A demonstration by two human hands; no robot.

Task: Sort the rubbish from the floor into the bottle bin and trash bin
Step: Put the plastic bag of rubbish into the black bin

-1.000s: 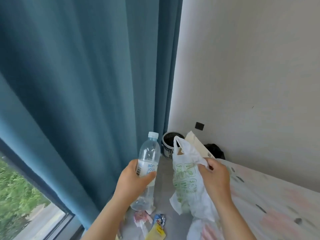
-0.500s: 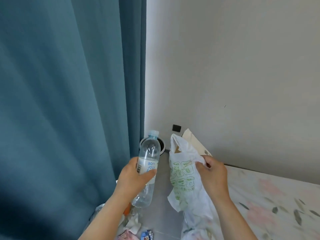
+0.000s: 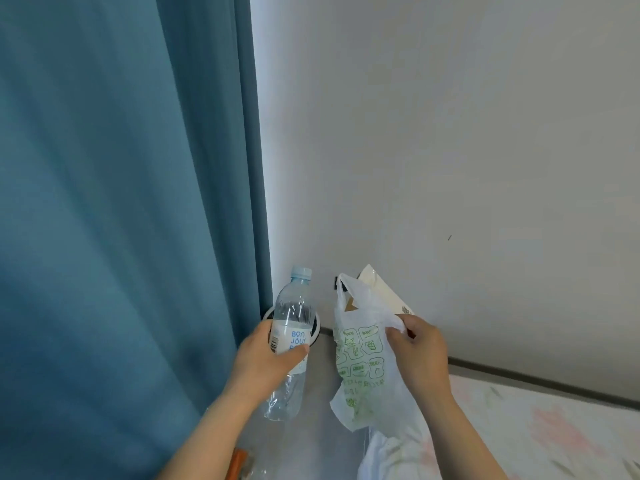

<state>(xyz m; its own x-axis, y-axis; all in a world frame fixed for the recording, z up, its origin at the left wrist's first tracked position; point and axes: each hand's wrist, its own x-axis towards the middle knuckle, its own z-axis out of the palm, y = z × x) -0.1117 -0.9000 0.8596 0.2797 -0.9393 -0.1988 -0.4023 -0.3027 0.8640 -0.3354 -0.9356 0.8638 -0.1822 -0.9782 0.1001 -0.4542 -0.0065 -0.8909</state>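
Note:
My left hand [image 3: 265, 362] grips a clear plastic water bottle [image 3: 290, 344] with a pale blue cap and a white label, held upright. Right behind the bottle, a round bin [image 3: 316, 330] with a white rim stands in the corner by the curtain, mostly hidden. My right hand [image 3: 419, 351] holds a bunched white plastic bag with green print [image 3: 360, 362], together with a cream paper packet [image 3: 381, 292] that sticks up behind it. Both hands are at about the same height, a little apart.
A blue curtain [image 3: 131, 220] fills the left side. A grey wall [image 3: 450, 150] closes the back. A floral bedspread [image 3: 540, 431] lies at the lower right. Grey floor [image 3: 318, 424] runs between them, with an orange scrap [image 3: 238, 462] at the bottom edge.
The view has swung right and closer to the corner; the window and floor litter have left the frame. Bottle and bag are held as before, and the bottle now overlaps the bin.

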